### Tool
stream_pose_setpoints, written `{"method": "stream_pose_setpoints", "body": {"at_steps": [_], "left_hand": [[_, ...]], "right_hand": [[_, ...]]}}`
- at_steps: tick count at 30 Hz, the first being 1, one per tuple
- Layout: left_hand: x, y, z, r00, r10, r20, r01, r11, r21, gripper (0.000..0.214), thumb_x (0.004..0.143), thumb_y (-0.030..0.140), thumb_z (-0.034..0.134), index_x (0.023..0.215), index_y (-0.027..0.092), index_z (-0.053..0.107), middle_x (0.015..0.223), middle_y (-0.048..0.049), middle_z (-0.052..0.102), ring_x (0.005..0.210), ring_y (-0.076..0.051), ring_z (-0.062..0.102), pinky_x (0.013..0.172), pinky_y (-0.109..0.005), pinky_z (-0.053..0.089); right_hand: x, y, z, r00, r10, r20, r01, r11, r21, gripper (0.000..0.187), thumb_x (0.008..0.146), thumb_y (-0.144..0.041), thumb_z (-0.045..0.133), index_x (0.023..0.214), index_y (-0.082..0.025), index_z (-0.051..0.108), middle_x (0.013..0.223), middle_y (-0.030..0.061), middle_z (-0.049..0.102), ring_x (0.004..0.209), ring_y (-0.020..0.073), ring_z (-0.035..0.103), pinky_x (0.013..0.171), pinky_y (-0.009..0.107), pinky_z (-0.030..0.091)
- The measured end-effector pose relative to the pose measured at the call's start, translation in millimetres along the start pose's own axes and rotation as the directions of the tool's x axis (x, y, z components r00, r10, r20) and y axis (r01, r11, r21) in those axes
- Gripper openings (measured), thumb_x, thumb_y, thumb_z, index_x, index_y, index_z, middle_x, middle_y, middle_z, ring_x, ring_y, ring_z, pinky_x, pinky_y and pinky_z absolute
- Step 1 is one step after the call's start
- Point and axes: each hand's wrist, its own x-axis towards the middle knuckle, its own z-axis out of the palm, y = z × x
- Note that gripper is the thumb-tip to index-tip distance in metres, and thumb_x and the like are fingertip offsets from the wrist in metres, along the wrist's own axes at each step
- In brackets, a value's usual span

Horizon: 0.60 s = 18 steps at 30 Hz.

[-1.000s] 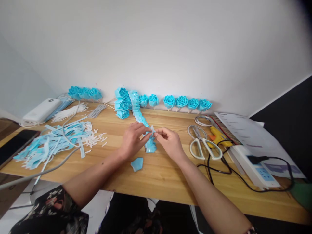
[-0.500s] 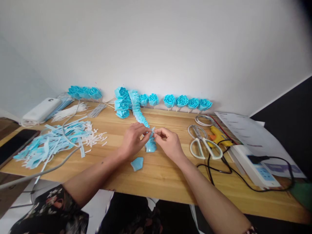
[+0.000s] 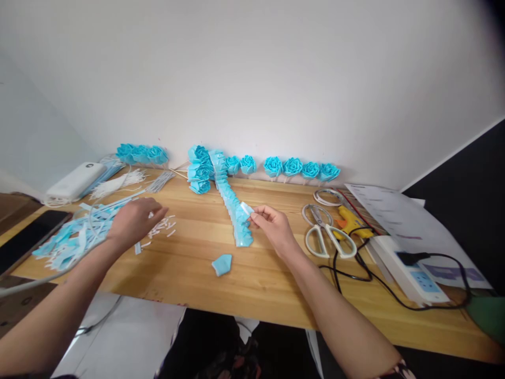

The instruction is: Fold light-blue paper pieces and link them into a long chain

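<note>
My right hand [image 3: 273, 226] pinches a small pale blue tape piece [image 3: 246, 208] just right of a long row of folded blue petal pieces [image 3: 232, 205] that runs from the wall toward me. My left hand [image 3: 134, 220] hovers palm down over the pile of cut blue and white strips [image 3: 79, 231] on the left, fingers loosely curled; what it holds, if anything, is hidden. A single blue folded piece [image 3: 222, 264] lies near the front edge of the wooden table [image 3: 268, 284].
Several finished blue paper roses [image 3: 294, 167] line the wall. White-handled scissors [image 3: 329, 237], a yellow glue gun [image 3: 351, 221], a power strip [image 3: 414, 271] with black cable and papers sit right. A white power bank [image 3: 74, 180] and a dark phone [image 3: 23, 237] lie left.
My left hand left the tape piece and moved far left to the strip pile. My right hand stayed, still pinching the small piece. The view shifted slightly.
</note>
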Motion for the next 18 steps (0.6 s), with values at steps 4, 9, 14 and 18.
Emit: {"method": "stream_pose_setpoints", "body": {"at_steps": [4, 9, 14, 18], "left_hand": [[-9, -3, 1.5, 0.987, 0.032, -0.157, -0.015, 0.994, 0.106, 0.032, 0.085, 0.038, 0.047, 0.102, 0.018, 0.064, 0.111, -0.0127, 0.061, 0.101, -0.031, 0.056, 0.085, -0.043, 0.043], [11, 76, 3.7, 0.975, 0.105, -0.194, -0.167, 0.927, -0.336, 0.034, 0.085, 0.040, 0.052, 0.111, 0.021, 0.062, 0.116, -0.0095, 0.061, 0.105, -0.025, 0.056, 0.090, -0.040, 0.044], [36, 136, 24.3, 0.989, 0.127, 0.079, -0.024, 0.659, -0.752, 0.032, 0.082, 0.044, 0.053, 0.093, 0.017, 0.066, 0.094, -0.0069, 0.066, 0.081, -0.018, 0.059, 0.068, -0.028, 0.046], [45, 146, 37.2, 0.969, 0.112, 0.220, 0.153, 0.426, -0.892, 0.028, 0.074, 0.042, 0.062, 0.078, 0.015, 0.061, 0.072, -0.0015, 0.063, 0.068, -0.014, 0.056, 0.065, -0.027, 0.044]], "right_hand": [[-2, -2, 3, 0.999, 0.019, 0.031, -0.018, 1.000, -0.014, 0.016, 0.072, -0.033, 0.064, 0.074, -0.017, 0.064, 0.071, 0.0026, 0.068, 0.059, 0.0121, 0.056, 0.058, 0.025, 0.045], [-3, -1, 3, 0.996, 0.021, 0.086, -0.021, 1.000, 0.005, 0.018, 0.072, -0.035, 0.065, 0.077, -0.017, 0.065, 0.073, 0.0030, 0.069, 0.060, 0.0123, 0.056, 0.059, 0.026, 0.045], [-4, -1, 2, 0.993, 0.020, 0.118, -0.019, 1.000, -0.009, 0.020, 0.073, -0.036, 0.066, 0.078, -0.018, 0.066, 0.073, 0.0029, 0.069, 0.060, 0.0126, 0.056, 0.059, 0.026, 0.044], [-5, -3, 1, 0.993, 0.004, 0.120, -0.002, 1.000, -0.019, 0.019, 0.074, -0.036, 0.065, 0.078, -0.018, 0.067, 0.072, 0.0025, 0.069, 0.060, 0.0123, 0.055, 0.059, 0.026, 0.044]]}}
